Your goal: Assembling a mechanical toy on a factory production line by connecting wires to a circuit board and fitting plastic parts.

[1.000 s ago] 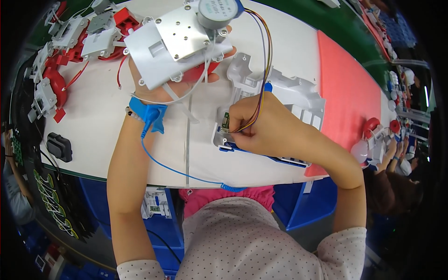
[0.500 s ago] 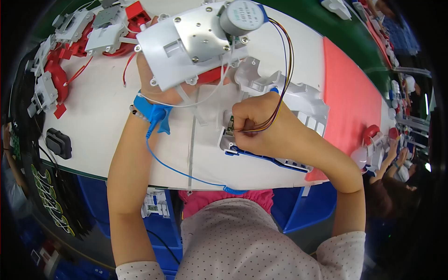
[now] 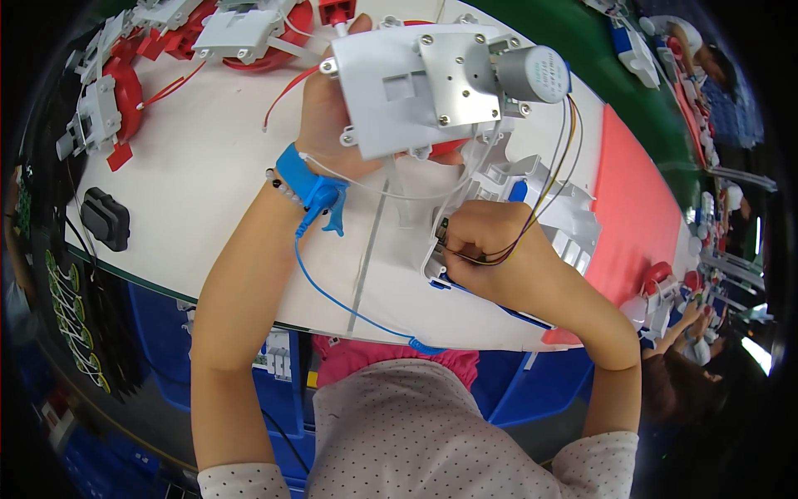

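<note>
My left hand (image 3: 326, 125) is closed around a white plastic motor assembly (image 3: 378, 108), raised above the table. It has a metal plate (image 3: 461, 79) and a round silver motor (image 3: 532, 75); the plate part hides most of the fingers. Thin coloured wires (image 3: 550, 187) run from the motor down to my right hand (image 3: 490, 241). That hand pinches the wires' end beside a small green circuit board (image 3: 443, 229) at the left end of a white plastic housing (image 3: 573, 208). Its fingers hide the wire tip, so I cannot tell whether it is plugged in.
A blue wrist strap (image 3: 307, 187) with a coiled cord (image 3: 349, 314) ties my left wrist to the table edge. White and red assemblies (image 3: 241, 33) lie at the far left, a black block (image 3: 105, 218) near left. A pink mat (image 3: 636, 191) lies right; other people work beyond.
My left hand has shifted the motor assembly to the right, nearer above the housing. My right hand still pinches the wires at the circuit board. The whole view has turned slightly.
</note>
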Tool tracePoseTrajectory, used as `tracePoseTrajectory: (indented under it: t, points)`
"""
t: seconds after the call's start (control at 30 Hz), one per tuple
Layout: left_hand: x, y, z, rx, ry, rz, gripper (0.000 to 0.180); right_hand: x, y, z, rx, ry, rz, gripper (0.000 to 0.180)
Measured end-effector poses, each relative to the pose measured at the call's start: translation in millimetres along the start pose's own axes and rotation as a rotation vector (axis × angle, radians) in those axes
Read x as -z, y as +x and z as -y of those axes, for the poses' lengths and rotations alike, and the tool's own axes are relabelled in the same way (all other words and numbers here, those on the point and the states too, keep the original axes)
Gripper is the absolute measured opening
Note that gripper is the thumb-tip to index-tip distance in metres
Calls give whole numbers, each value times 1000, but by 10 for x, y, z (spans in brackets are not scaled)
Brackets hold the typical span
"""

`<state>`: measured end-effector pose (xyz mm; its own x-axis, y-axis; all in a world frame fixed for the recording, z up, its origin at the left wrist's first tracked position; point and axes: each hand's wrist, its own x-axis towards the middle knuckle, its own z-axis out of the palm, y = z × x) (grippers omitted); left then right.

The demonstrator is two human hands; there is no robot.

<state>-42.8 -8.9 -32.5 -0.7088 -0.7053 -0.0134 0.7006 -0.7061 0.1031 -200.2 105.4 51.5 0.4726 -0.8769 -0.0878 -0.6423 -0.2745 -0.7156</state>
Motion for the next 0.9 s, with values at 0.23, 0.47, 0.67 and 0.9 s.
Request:
tracePoseTrajectory:
  t: [0.23, 0.47, 0.67, 0.9]
  points:
    - [-43, -38, 23, -85, 64, 253, 49, 16, -14, 2, -71, 104, 27, 15]
    - [-4, -39, 40, -130, 62, 460, 50, 7, -8, 0, -71, 85, 47, 16]
    - [-155, -19, 46, -101, 120, 27, 30, -22, -1, 9, -50, 36, 58, 18]
    - [-122, -16, 56, -207, 174, 60, 30, 1, 31, -11, -32, 38, 72, 15]
